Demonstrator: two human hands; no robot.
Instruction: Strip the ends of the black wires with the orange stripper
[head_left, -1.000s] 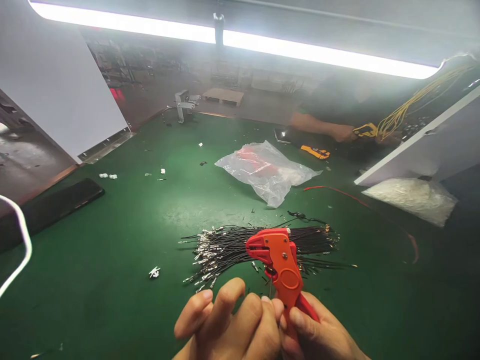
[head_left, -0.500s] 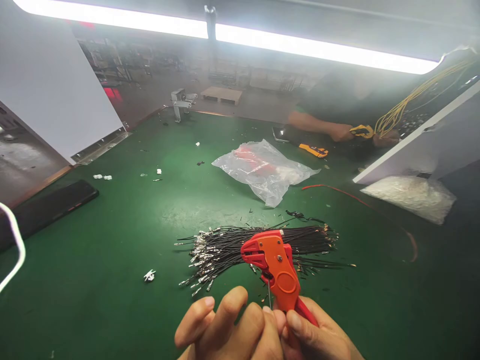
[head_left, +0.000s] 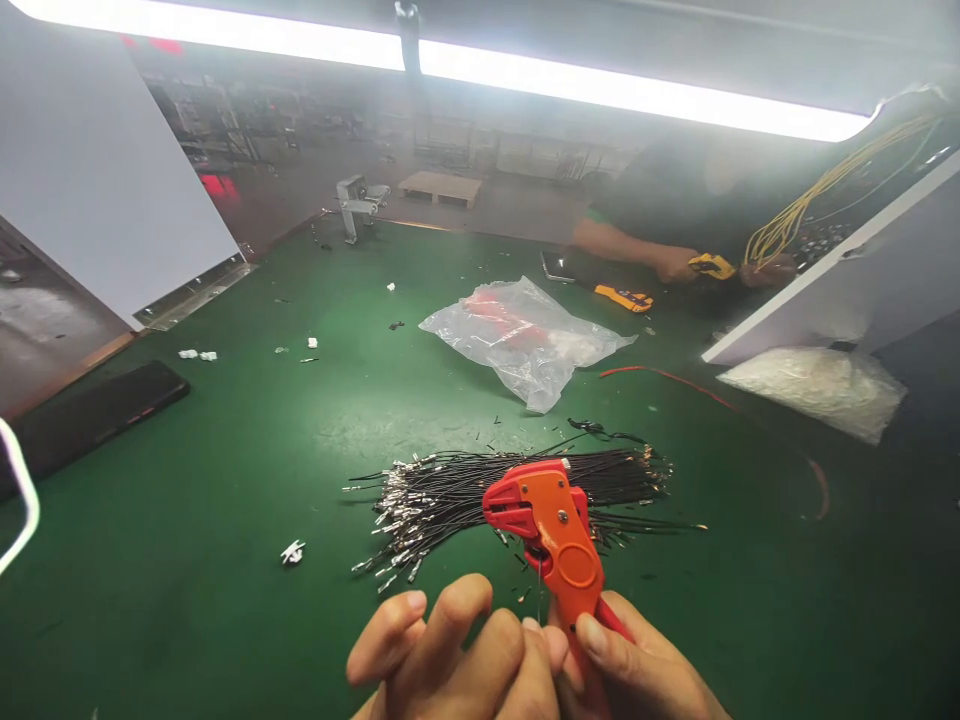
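Note:
My right hand (head_left: 637, 665), at the bottom, is wrapped round the handles of a red and orange wire stripper (head_left: 562, 540). Its red jaws point up and to the left. Beside it my left hand (head_left: 465, 655) pinches a thin wire (head_left: 540, 590) that runs up to the tool's lower red part; the wire's lower end is hidden by the fingers. Behind the tool lies a bundle of black wires (head_left: 450, 485), with silvery terminals at the left and bare copper ends at the right.
On the green table (head_left: 225, 480) lie a plastic bag with red contents (head_left: 525, 335), a white connector (head_left: 292, 552), a black case (head_left: 97, 410) and a red wire (head_left: 667, 375). Across it, a person's hand (head_left: 675, 263) holds yellow pliers (head_left: 712, 265) near yellow wires (head_left: 787, 215).
The view has shifted slightly, so the table's things appear a little further left. Both hands and the wire stripper hold nearly the same pose.

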